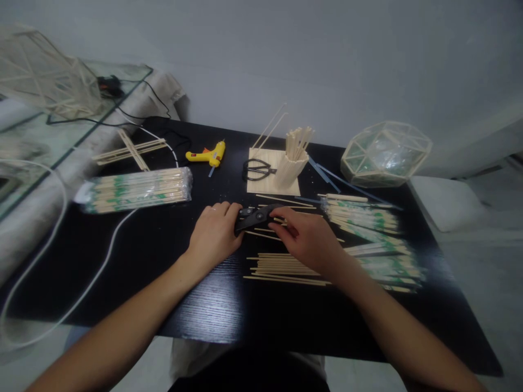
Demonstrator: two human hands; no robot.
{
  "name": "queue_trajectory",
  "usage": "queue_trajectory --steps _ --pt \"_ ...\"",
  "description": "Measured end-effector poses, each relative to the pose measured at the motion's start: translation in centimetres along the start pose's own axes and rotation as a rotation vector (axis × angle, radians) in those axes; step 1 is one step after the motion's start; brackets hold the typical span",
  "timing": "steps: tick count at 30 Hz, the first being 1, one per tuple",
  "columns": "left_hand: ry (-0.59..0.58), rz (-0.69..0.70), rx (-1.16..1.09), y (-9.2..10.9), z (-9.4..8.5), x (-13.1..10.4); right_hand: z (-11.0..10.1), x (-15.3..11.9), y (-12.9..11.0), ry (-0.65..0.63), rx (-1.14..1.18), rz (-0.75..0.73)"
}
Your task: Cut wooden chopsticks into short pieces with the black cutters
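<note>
A black hand tool with a round pivot (260, 216), perhaps a cutter, spans the gap between my two hands over the middle of the table. My left hand (216, 231) is closed around its left end, knuckles up. At its right end, my right hand (308, 237) pinches with thumb and fingers. Loose thin wooden sticks (265, 234) lie beneath and around the tool. Closer to me is a row of similar sticks (281, 268), partly covered by my right wrist. Whether a stick sits in the tool's jaws is unclear.
Behind the hands stand a wooden board (255, 186), black scissors (258, 170) and a stick-filled holder (291, 170). A yellow glue gun (208, 155) and bagged sticks (139, 190) lie left. More stick packs (368, 218) and a geometric stick frame (386, 155) are right. A white cable (110, 245) crosses the left side.
</note>
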State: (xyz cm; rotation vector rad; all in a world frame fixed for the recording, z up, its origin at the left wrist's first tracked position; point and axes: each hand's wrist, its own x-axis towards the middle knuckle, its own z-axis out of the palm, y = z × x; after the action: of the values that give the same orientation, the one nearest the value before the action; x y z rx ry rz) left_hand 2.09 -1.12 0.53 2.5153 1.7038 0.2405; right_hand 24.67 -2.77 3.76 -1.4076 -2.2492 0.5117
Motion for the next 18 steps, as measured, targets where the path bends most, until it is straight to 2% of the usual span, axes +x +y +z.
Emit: queue_trajectory --steps 10,18 --pt "0.028 0.003 0.011 -0.09 0.13 -0.02 0.13 -0.05 0.30 0.043 0.054 -0.039" --pt "0.051 0.011 0.023 -0.18 0.33 -0.08 0.33 -0.10 0.57 0.066 0.003 -0.077"
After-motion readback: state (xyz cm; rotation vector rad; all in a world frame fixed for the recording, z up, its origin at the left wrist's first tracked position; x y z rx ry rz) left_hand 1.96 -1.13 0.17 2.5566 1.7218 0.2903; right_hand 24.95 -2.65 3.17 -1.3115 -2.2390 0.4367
